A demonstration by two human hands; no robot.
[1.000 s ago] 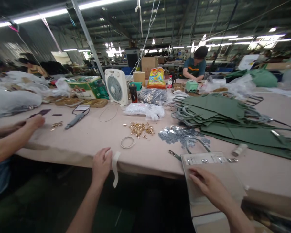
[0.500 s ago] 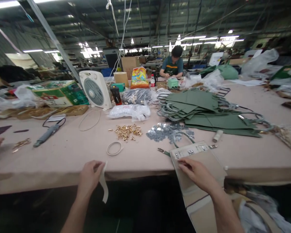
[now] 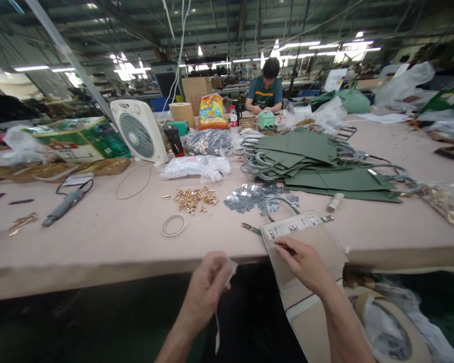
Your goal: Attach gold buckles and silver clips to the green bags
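Note:
My left hand [image 3: 210, 282] is closed on a whitish strip of tape [image 3: 217, 333], in front of the table's edge. One end of the strip sticks out past the fingertips and the other dangles below. My right hand [image 3: 304, 264] lies on a beige bag panel [image 3: 325, 242], fingers slightly apart near its left side. Small metal fittings sit along the panel's top band, and a green handle [image 3: 269, 206] with metal ends loops out behind it. The panel's lower part hangs over the table edge. A roll of tape [image 3: 174, 225] rests on the table.
Behind the panel are gold fittings [image 3: 192, 200], flat silvery pieces [image 3: 245, 197] and stacked green bag panels [image 3: 298, 156]. A fan [image 3: 138, 132] and a grey corded tool [image 3: 63, 207] stand or lie leftward. A co-worker [image 3: 265, 91] sits across the table.
My left hand has moved right with the tape strip, towards the panel. My right hand stays on the panel, and the view has shifted slightly.

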